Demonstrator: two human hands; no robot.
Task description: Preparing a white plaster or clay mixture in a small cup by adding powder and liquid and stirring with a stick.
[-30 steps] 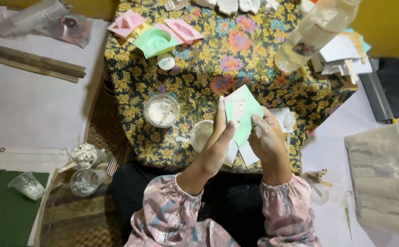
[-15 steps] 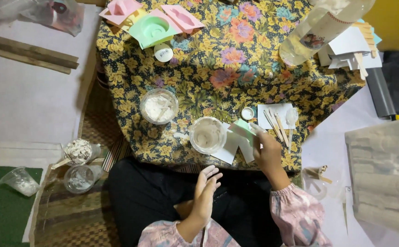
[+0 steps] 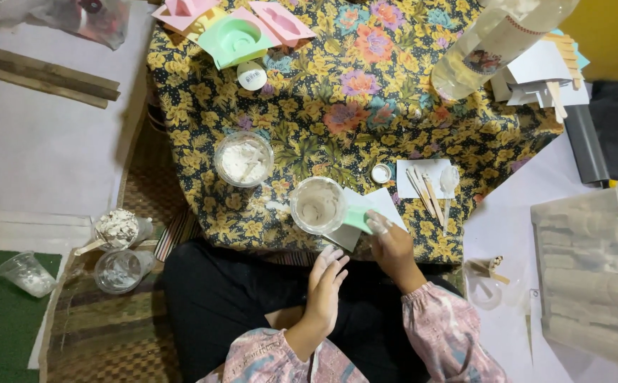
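Note:
My right hand (image 3: 392, 245), fingers smeared with white, grips the edge of a small green mould (image 3: 356, 217). The mould lies on white paper (image 3: 387, 201) on the floral cloth (image 3: 337, 106). Just left of the mould stands a clear cup of grey-white paste (image 3: 317, 206). My left hand (image 3: 326, 280) hovers flat over my lap with its fingers apart, holding nothing. A second clear cup with white powder (image 3: 243, 159) sits further left on the cloth.
Wooden sticks (image 3: 422, 188) and a plastic spoon (image 3: 448, 183) lie on paper at the right, beside a small white cap (image 3: 380, 173). Pink and green moulds (image 3: 234, 39) sit at the far edge. A clear bottle (image 3: 493, 35) and a plastic bin (image 3: 592, 276) are on the right. Dirty cups (image 3: 119, 248) stand on the left.
Both hands held the green mould up in front of me. My right hand has since lowered it onto the paper beside the paste cup, and my left hand has let go and dropped toward my lap.

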